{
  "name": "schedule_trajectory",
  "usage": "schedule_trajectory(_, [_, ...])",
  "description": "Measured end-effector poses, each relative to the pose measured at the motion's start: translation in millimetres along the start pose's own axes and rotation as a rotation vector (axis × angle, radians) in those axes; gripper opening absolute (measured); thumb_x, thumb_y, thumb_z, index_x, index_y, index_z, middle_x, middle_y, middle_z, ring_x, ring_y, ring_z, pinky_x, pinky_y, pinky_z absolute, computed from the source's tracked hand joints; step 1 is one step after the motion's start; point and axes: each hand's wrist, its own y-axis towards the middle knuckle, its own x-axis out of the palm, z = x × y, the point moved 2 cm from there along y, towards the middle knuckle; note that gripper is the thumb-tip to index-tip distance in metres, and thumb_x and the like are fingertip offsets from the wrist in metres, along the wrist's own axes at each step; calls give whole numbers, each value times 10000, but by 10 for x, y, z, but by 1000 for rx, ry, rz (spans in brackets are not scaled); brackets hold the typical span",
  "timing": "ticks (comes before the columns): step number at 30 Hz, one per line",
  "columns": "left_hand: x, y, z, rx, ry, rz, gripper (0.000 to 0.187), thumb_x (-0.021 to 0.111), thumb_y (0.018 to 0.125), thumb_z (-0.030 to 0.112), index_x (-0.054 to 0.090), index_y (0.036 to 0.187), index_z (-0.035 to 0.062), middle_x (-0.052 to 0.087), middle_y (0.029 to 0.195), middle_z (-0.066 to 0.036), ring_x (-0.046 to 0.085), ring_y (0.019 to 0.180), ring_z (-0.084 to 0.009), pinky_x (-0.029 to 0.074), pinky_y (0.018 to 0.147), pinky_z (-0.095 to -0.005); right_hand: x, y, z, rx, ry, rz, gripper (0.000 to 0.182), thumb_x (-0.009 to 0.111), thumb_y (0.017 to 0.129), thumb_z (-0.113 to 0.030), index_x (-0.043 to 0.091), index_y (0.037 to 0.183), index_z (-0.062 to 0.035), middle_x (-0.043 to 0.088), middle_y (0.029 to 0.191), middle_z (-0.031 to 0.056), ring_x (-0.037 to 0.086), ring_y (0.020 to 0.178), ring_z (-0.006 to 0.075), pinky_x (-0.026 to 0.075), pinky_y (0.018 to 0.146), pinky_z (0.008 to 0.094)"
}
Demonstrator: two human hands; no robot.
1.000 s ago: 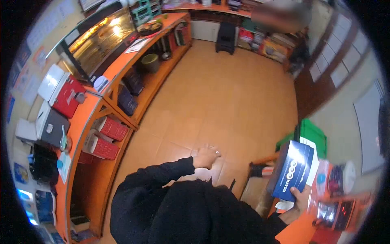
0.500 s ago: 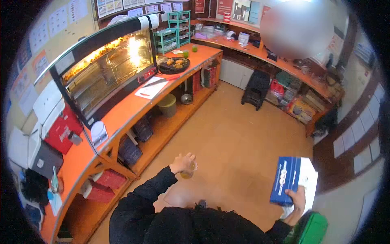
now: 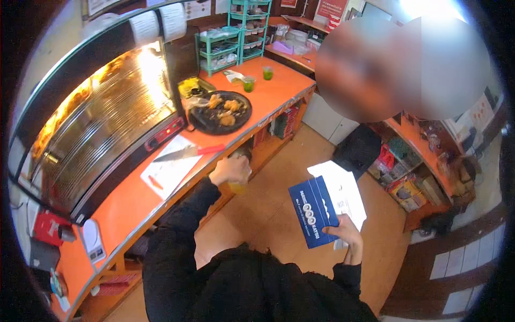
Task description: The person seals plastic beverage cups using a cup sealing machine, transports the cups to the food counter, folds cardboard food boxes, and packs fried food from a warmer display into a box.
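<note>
Your left grip (image 3: 230,169) is closed around a clear cup (image 3: 237,187) with yellowish contents, held just off the front edge of the orange tabletop (image 3: 287,83). Your right grip (image 3: 346,231) pinches a blue-and-white Katsu carton (image 3: 313,214), thumb across its printed blue panel, white flaps spread out to the right and far side, above the tan tiled floor (image 3: 268,206).

On your left, the tabletop runs from near to far. A lit glass food warmer (image 3: 115,112) stands along its back. In front of that, a red-handled knife (image 3: 179,154) lies across a sheet of white paper (image 3: 166,174). Farther along you have a dark round platter (image 3: 208,125) of fried pieces, then two cups of green contents (image 3: 248,84), with a teal tiered rack (image 3: 219,51) behind them. At the near end sit a white digital scale (image 3: 93,239) and, beyond the warmer's corner, a red cooler (image 3: 51,229).

Across the room, a black stool (image 3: 358,153) stands near white cabinet doors (image 3: 330,121). Packed shelves (image 3: 405,177) fill the space to its right; the far right is partly blurred.
</note>
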Motion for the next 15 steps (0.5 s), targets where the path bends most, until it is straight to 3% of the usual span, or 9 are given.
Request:
schedule_trajectory(1, [128, 481, -235, 68, 11, 66, 537, 636, 579, 343, 470, 1038, 118, 477, 1002, -126, 506, 905, -347, 446, 703, -441, -25, 153, -11, 16, -6, 7, 203, 632, 629, -18, 589, 814, 50, 568, 667, 7, 484, 568, 69, 402, 529, 212])
schedule_trajectory(3, [-28, 1329, -245, -20, 1, 77, 568, 644, 560, 361, 471, 1043, 117, 488, 1027, -120, 483, 948, -339, 438, 741, -446, -415, 583, 87, 176, 44, 83, 194, 617, 606, -15, 595, 790, 43, 578, 657, 17, 494, 572, 76, 408, 537, 220])
schedule_trajectory(4, [-266, 1661, -163, -155, -18, 51, 553, 644, 569, 364, 480, 1032, 109, 495, 1017, -118, 477, 959, -326, 434, 744, -444, -577, 825, 182, 188, 56, 70, 194, 617, 606, -15, 595, 790, 43, 578, 657, 17, 494, 572, 76, 408, 537, 220])
schedule_trajectory(8, [-245, 3201, -472, -47, 15, 167, 537, 642, 582, 377, 489, 1010, 91, 490, 1012, -117, 466, 966, -329, 428, 740, -446, -1226, 1787, 564, 137, 186, 213, 190, 612, 615, -41, 591, 785, 43, 589, 659, 37, 509, 567, 78, 409, 509, 233])
schedule_trajectory(10, [-192, 3867, -642, -220, -10, 270, 491, 622, 608, 359, 499, 991, 79, 483, 1006, -108, 468, 946, -330, 420, 728, -460, -1657, 2434, 375, 236, 97, 193, 182, 606, 624, -50, 600, 784, 38, 596, 660, 51, 521, 576, 83, 414, 522, 232])
schedule_trajectory(11, [-170, 4216, -715, -273, 16, 346, 420, 587, 643, 334, 503, 973, 88, 473, 983, -91, 452, 925, -313, 408, 700, -483, -1898, 2931, 602, 99, -189, 196, 173, 596, 629, -41, 607, 787, 30, 599, 654, 53, 534, 584, 93, 421, 531, 241])
schedule_trajectory(13, [-40, 4743, -973, -337, 73, 396, 371, 563, 669, 320, 508, 959, 95, 475, 958, -82, 439, 916, -298, 396, 688, -488, -2241, 3885, 625, 49, -44, 139, 217, 601, 633, -42, 607, 842, 17, 619, 698, 63, 553, 620, 104, 438, 572, 260])
schedule_trajectory(15, [428, 5421, -1543, -399, 298, 453, 268, 521, 718, 290, 517, 916, 110, 470, 899, -64, 405, 913, -263, 364, 675, -486, -2546, 5005, 635, -178, -470, 49, 285, 609, 646, -108, 582, 901, 19, 614, 762, 155, 586, 639, 205, 449, 618, 310])
